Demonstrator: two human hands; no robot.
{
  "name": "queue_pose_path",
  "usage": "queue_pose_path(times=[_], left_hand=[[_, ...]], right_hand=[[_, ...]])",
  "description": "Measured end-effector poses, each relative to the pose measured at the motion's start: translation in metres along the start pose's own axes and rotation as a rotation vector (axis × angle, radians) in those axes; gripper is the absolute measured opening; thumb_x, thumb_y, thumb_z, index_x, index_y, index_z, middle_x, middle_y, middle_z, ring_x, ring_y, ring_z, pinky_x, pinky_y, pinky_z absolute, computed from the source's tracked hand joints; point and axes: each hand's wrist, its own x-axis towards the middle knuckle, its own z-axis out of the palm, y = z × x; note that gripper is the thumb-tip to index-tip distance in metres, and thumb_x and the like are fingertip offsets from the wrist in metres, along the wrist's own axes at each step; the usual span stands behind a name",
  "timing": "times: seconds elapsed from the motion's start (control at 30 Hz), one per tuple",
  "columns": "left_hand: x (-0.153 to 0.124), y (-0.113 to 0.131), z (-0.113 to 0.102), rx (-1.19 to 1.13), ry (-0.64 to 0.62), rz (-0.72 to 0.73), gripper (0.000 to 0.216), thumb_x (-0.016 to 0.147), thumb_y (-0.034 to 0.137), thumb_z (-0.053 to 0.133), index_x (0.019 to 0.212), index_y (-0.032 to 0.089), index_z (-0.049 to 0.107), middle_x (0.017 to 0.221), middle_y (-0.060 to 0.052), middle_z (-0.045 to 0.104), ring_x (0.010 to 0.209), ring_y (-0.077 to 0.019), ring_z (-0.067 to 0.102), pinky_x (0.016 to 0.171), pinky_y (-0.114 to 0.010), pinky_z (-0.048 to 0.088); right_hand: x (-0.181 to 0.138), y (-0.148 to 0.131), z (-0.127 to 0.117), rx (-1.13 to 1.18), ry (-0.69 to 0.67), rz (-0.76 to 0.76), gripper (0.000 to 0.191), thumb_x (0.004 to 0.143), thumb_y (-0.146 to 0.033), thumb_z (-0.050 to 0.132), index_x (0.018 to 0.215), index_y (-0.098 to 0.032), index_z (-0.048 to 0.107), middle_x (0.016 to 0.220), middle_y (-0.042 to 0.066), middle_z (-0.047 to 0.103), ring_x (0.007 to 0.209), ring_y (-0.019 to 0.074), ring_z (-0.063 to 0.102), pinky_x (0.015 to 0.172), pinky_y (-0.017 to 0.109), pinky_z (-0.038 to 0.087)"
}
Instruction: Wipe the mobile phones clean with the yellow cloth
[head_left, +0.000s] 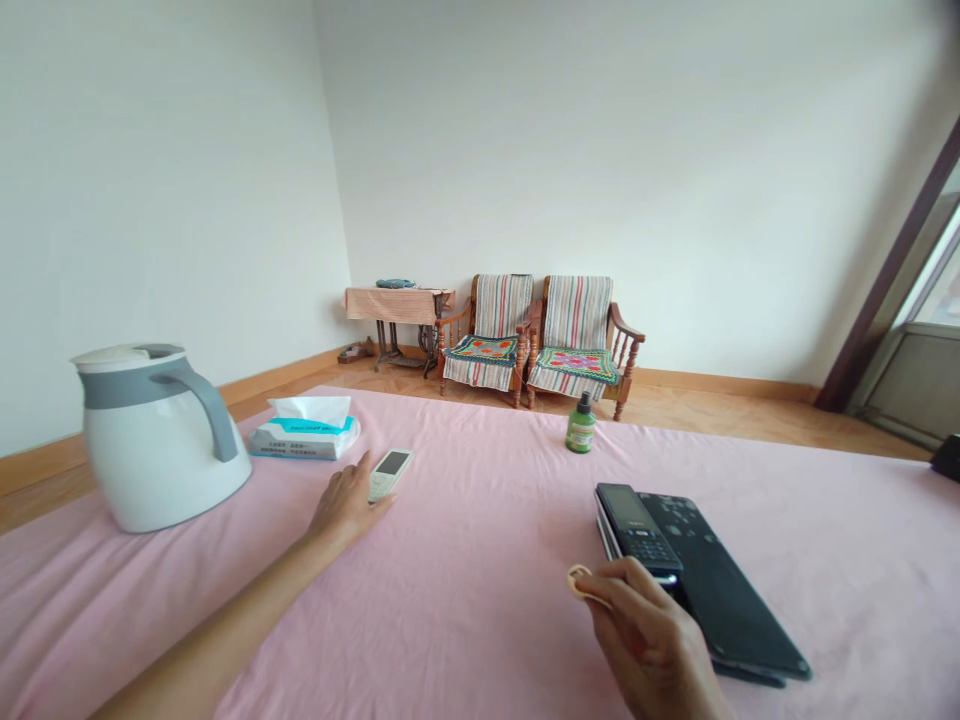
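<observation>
Beside a small white keypad phone (pixel 391 474) is my left hand (pixel 346 502), stretched forward over the pink cloth. Its thumb and index finger are spread around the phone's near end; whether they touch it is hard to tell. My right hand (pixel 654 632) pinches a thin beige band (pixel 577 579), looped at the fingertips. Just beyond that hand, a black keypad phone (pixel 637 525) lies on the left part of a dark flat slab like a tablet (pixel 731 575). Something pale-edged shows under the black phone, and my right hand hides the near end of the pile.
A pink cloth (pixel 465 560) covers the surface. On the left stand a white and grey jug (pixel 161 450) and a tissue pack (pixel 304 440). A green spray bottle (pixel 580 428) stands toward the far edge. Two wooden armchairs (pixel 574 340) and a cloth-covered table (pixel 396 305) line the wall.
</observation>
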Motion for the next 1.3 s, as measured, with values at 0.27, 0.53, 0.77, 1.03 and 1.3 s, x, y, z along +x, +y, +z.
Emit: queue_pose_path(times=[0.27, 0.53, 0.77, 1.03, 1.3], left_hand=[[-0.027, 0.085, 0.006, -0.409, -0.140, 0.265, 0.061, 0.073, 0.034, 0.062, 0.129, 0.017, 0.046, 0.129, -0.014, 0.048, 0.125, -0.0322, 0.038, 0.106, -0.046, 0.026], [-0.069, 0.205, 0.039, -0.905, -0.600, 0.296, 0.048, 0.076, 0.037, 0.066, 0.117, 0.012, 0.058, 0.104, -0.015, 0.065, 0.083, -0.0216, 0.064, 0.064, -0.026, 0.052], [-0.075, 0.255, 0.069, -1.113, -0.656, 0.146, 0.043, 0.074, 0.041, 0.071, 0.105, 0.013, 0.062, 0.087, -0.009, 0.064, 0.064, -0.0166, 0.061, 0.049, -0.021, 0.045], [-0.071, 0.260, 0.080, -1.178, -0.686, 0.010, 0.039, 0.072, 0.037, 0.075, 0.100, 0.015, 0.062, 0.076, -0.001, 0.063, 0.056, -0.0131, 0.057, 0.046, -0.020, 0.041], [-0.064, 0.252, 0.089, -1.151, -0.902, -0.153, 0.027, 0.093, 0.031, 0.055, 0.115, 0.015, 0.054, 0.113, -0.007, 0.059, 0.093, -0.0199, 0.061, 0.078, -0.039, 0.053]], right_hand=[[0.013, 0.000, -0.030, 0.056, 0.298, 0.193, 0.019, 0.084, -0.031, 0.058, 0.093, -0.020, 0.071, 0.089, 0.007, 0.063, 0.065, 0.0145, 0.063, 0.052, 0.021, 0.050], [0.022, 0.020, -0.048, 0.408, 0.408, 0.634, 0.034, 0.073, -0.048, 0.066, 0.079, -0.015, 0.070, 0.065, -0.001, 0.055, 0.038, 0.0093, 0.048, 0.028, 0.020, 0.036], [0.022, 0.028, -0.044, 0.370, 0.352, 0.580, 0.033, 0.074, -0.047, 0.065, 0.081, -0.016, 0.072, 0.066, 0.001, 0.057, 0.042, 0.0106, 0.050, 0.031, 0.019, 0.038], [0.023, 0.014, -0.041, 0.283, 0.311, 0.489, 0.028, 0.080, -0.042, 0.061, 0.078, -0.017, 0.072, 0.075, 0.002, 0.057, 0.056, 0.0136, 0.056, 0.044, 0.021, 0.044], [0.020, 0.018, -0.039, 0.240, 0.323, 0.470, 0.028, 0.082, -0.043, 0.059, 0.080, -0.018, 0.070, 0.079, 0.003, 0.058, 0.062, 0.0149, 0.057, 0.050, 0.023, 0.045]])
